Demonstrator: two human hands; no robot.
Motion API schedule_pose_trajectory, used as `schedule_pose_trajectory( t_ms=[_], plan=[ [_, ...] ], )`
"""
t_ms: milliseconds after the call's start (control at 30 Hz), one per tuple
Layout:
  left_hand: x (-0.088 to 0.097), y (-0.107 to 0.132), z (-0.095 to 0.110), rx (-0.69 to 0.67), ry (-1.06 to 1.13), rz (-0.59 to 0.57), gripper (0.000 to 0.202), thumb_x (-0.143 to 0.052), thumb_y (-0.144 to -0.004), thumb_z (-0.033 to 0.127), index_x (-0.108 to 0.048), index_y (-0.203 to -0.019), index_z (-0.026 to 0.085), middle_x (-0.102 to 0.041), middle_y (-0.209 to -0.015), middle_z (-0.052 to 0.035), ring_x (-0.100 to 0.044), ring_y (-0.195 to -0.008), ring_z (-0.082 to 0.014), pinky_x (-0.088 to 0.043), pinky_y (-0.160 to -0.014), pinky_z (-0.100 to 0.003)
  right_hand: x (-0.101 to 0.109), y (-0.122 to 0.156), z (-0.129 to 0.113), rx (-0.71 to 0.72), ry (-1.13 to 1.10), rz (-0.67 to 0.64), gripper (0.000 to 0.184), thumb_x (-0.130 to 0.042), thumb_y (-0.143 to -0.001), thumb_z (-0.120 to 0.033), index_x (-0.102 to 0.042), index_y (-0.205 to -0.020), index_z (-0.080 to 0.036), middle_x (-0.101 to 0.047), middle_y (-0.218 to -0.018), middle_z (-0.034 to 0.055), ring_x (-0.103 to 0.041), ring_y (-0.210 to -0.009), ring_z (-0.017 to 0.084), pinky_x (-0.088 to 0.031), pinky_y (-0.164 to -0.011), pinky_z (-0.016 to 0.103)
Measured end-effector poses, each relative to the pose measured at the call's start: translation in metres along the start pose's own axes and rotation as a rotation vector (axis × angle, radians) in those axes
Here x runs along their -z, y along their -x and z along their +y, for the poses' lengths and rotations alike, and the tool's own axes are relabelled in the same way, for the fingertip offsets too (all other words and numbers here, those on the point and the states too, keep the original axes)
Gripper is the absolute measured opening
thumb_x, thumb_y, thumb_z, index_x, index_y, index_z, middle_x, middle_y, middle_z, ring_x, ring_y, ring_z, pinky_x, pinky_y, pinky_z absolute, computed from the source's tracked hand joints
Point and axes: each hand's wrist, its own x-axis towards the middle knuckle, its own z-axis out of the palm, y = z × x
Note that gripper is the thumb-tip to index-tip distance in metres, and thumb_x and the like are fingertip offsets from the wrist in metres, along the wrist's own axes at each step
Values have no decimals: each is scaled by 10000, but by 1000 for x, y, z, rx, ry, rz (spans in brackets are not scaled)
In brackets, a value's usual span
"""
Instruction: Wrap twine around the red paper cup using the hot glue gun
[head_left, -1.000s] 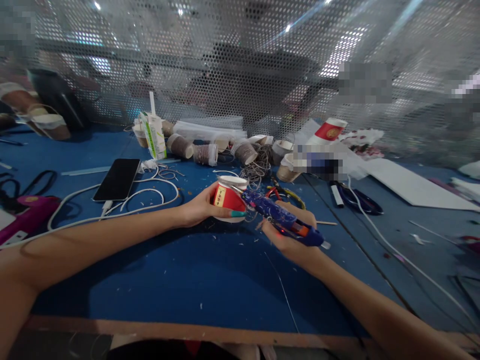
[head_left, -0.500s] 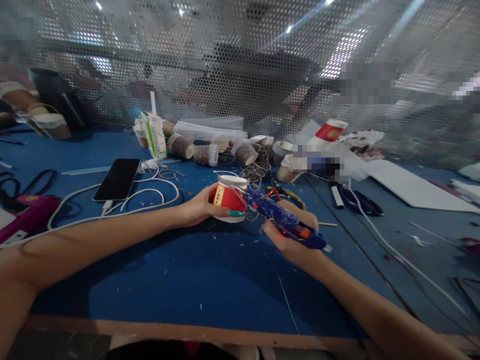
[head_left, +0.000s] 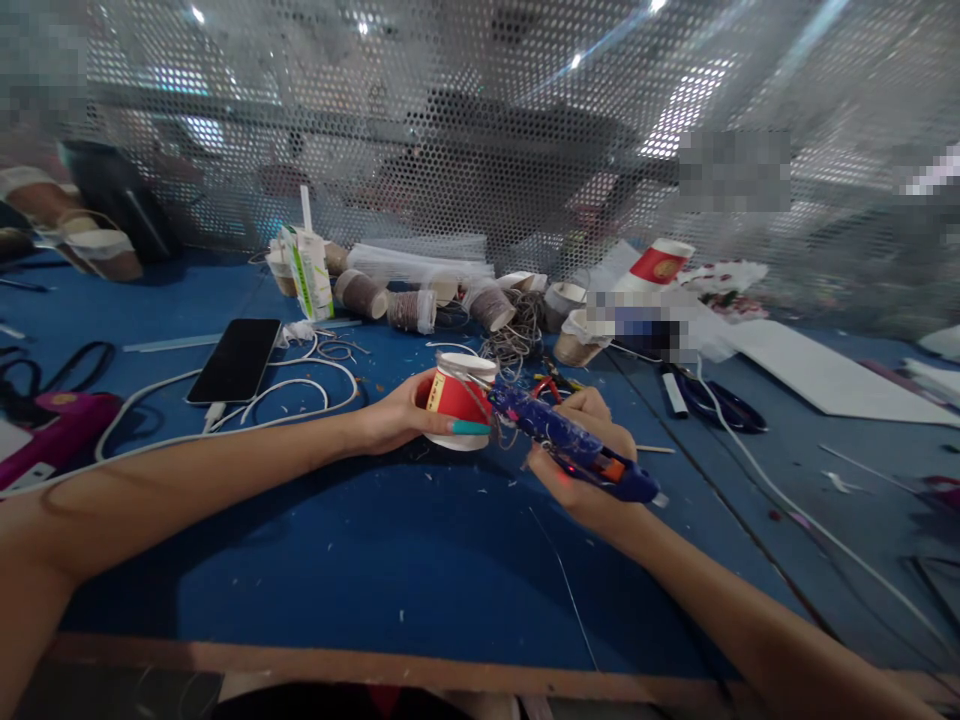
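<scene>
A red and white paper cup is held upright just over the table by my left hand. The thumb, with a long teal nail, lies across the cup's front. My right hand is wrapped round a blue glue gun with a small red light glowing on it. The gun's nozzle points at the cup's right side near the rim; whether it touches cannot be made out. Thin grey-brown cord runs along the cup's upper side and hangs in a loop beside the nozzle.
Behind the cup lie several cord-wrapped cups and a tangle of cord. A phone with a white cable is at left, near a purple glue gun. Red-handled pliers lie behind my right hand; a white board lies at right.
The cup and the glue gun have shifted very slightly down. Both hands keep their hold, and the nozzle stays by the cup's side.
</scene>
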Motion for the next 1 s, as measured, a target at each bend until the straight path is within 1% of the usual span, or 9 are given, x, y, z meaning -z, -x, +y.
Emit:
schedule_pose_trajectory(
  t_ms=[133, 300, 433, 567, 700, 833, 1000],
  plan=[
    [0, -1, 0, -6, -16, -8, 533, -946, -523, 214, -691, -987, 154, -752, -927, -68, -707, -866, -204, -527, -935, -396, 0, 0, 0, 1, 7, 9, 341, -569, -713, -32, -351, -559, -246, -390, -515, -15, -417, -620, 182, -341, -530, 325],
    [1, 0, 1, 12, -1, 15, 574, -971, -487, 242, -691, -981, 155, -754, -926, -63, -711, -856, -188, -541, -899, -360, 1, 0, -1, -8, 19, 2, 349, -568, -715, -53, -331, -548, -247, -378, -515, -23, -409, -613, 173, -347, -534, 319],
    [1, 2, 1, 31, 17, 24, 625, -973, -484, 253, -694, -1033, 148, -759, -960, -75, -720, -885, -198, -549, -886, -346, 2, 0, -1, -23, 23, -4, 341, -570, -708, -52, -338, -554, -248, -393, -525, -20, -426, -621, 176, -349, -525, 313],
    [2, 2, 1, 31, 17, -1, 608, -965, -501, 259, -696, -1031, 136, -760, -974, -98, -722, -887, -208, -554, -872, -343, 2, 0, 0, -21, 17, 7, 356, -573, -706, -40, -331, -548, -247, -396, -518, -19, -413, -609, 176, -351, -537, 327],
    [3, 1, 1, 20, 10, -17, 545, -949, -521, 236, -707, -1001, 144, -753, -953, -91, -713, -873, -206, -548, -890, -360, 2, 1, 1, -48, 30, -3, 362, -589, -716, -53, -341, -538, -248, -412, -536, -11, -430, -622, 181, -351, -530, 326],
    [4, 1, 2, 26, -16, -27, 548, -945, -531, 243, -715, -1018, 142, -755, -949, -92, -709, -866, -208, -537, -901, -367, 3, 1, 0, -41, 35, -9, 345, -573, -723, -58, -350, -543, -251, -412, -538, -11, -425, -624, 182, -362, -546, 332],
    [4, 2, 4, 20, -10, -82, 560, -924, -559, 268, -714, -1062, 141, -764, -991, -114, -716, -917, -240, -521, -922, -389, 3, 0, -3, -25, -2, 2, 368, -576, -720, -44, -317, -564, -254, -365, -524, -22, -401, -606, 182, -346, -547, 345]
  ],
)
